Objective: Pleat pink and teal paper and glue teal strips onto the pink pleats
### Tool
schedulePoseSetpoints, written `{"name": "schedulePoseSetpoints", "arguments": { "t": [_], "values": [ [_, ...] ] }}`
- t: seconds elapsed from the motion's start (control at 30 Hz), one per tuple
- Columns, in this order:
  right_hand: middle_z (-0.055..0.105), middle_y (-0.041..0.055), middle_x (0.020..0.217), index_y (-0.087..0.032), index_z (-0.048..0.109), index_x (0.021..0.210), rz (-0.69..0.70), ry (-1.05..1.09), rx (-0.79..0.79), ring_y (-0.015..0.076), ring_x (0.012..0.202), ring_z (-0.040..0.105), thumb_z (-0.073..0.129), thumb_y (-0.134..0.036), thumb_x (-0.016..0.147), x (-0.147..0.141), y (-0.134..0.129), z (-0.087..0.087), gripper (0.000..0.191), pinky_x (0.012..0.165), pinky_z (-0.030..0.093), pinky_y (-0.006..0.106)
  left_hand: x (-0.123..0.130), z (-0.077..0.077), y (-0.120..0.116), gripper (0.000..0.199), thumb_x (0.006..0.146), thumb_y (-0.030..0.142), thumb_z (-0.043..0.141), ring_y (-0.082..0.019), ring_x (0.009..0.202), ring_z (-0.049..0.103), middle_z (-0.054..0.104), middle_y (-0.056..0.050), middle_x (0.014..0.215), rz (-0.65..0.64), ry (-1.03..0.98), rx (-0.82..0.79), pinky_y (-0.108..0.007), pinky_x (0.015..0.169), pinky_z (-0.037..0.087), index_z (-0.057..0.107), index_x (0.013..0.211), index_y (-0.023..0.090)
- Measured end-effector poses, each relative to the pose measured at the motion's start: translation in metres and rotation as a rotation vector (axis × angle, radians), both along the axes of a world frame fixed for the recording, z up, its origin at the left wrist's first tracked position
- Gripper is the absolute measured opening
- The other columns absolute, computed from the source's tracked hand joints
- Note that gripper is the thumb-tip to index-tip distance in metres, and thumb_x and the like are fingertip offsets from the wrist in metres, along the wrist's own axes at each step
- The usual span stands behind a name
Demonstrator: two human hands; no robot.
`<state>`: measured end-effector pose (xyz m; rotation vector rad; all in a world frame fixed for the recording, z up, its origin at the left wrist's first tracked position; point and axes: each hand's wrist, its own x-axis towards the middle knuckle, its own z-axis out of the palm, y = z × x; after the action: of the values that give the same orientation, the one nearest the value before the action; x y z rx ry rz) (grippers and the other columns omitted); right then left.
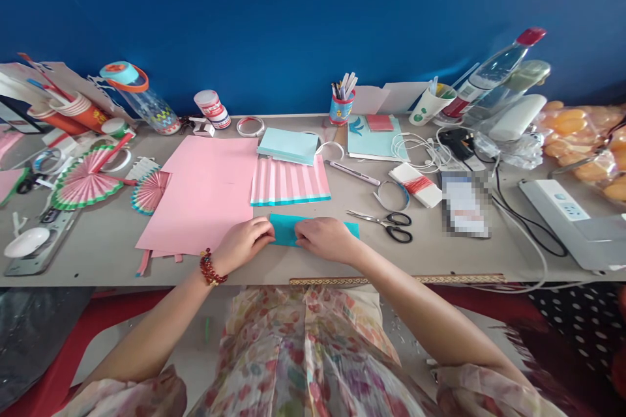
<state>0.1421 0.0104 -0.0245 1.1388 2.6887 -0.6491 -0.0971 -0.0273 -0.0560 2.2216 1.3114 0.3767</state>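
Observation:
A small teal strip of paper [283,229] lies near the front edge of the desk between my hands. My left hand [247,242] is closed at the strip's left end, its fingertips gripping the edge. Across the right half, my right hand [325,239] rests with curled fingers pressed on the paper; its fingertips are partly hidden. Just behind is a pleated pink-and-white paper [292,180] with a teal border. A stack of light blue paper [287,145] overlaps its back edge. To the left spreads a large pink sheet [205,189].
Black-handled scissors [397,225] lie right of my hands, near a pen [355,173], a card wound with red thread [415,185] and a phone [464,205]. Folded paper fans [88,179] sit at left. A patterned strip [396,279] runs along the front edge. Bottles [493,71] stand back right.

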Motion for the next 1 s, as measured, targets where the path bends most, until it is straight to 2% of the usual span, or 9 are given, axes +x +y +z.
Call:
{"name": "schedulePoseSetpoints", "arguments": {
  "t": [0.7,0.8,0.9,1.0],
  "values": [
    [0.072,0.0044,0.106,-0.022,0.064,0.098,-0.002,-0.008,0.006,0.0195,0.094,0.066,0.051,-0.031,0.096,-0.002,0.001,-0.002,0.017,0.07,0.04,0.025,0.005,0.0,-0.012,0.023,0.103,0.031,0.037,-0.016,0.078,0.058,0.058,-0.003,0.092,-0.017,0.092,0.115,-0.027,0.067,0.041,0.055,0.093,0.021],
    [0.072,0.0038,0.102,-0.022,0.064,0.098,-0.021,-0.009,0.0,0.0195,0.09,0.066,0.052,-0.031,0.095,-0.002,0.001,-0.001,0.016,0.067,0.039,0.025,0.009,0.0,-0.017,0.024,0.103,0.027,0.035,-0.015,0.08,0.059,0.057,-0.004,0.098,-0.01,0.124,0.186,-0.027,0.069,0.044,0.058,0.1,0.02],
    [0.073,0.0036,0.099,-0.021,0.063,0.098,-0.055,-0.017,-0.013,0.0197,0.086,0.066,0.055,-0.032,0.094,-0.002,0.001,0.001,0.014,0.064,0.037,0.025,0.014,-0.002,-0.022,0.027,0.101,0.02,0.036,-0.018,0.091,0.058,0.056,-0.007,0.11,-0.012,0.209,0.341,-0.029,0.073,0.046,0.062,0.107,0.021],
    [0.072,0.0036,0.1,-0.021,0.063,0.098,-0.066,-0.012,-0.022,0.0197,0.087,0.066,0.056,-0.031,0.093,-0.002,0.001,0.003,0.013,0.063,0.036,0.025,0.017,-0.004,-0.025,0.026,0.099,0.019,0.041,-0.022,0.096,0.056,0.058,-0.008,0.114,-0.07,0.303,0.474,-0.034,0.078,0.047,0.065,0.11,0.024]
  ]
}}
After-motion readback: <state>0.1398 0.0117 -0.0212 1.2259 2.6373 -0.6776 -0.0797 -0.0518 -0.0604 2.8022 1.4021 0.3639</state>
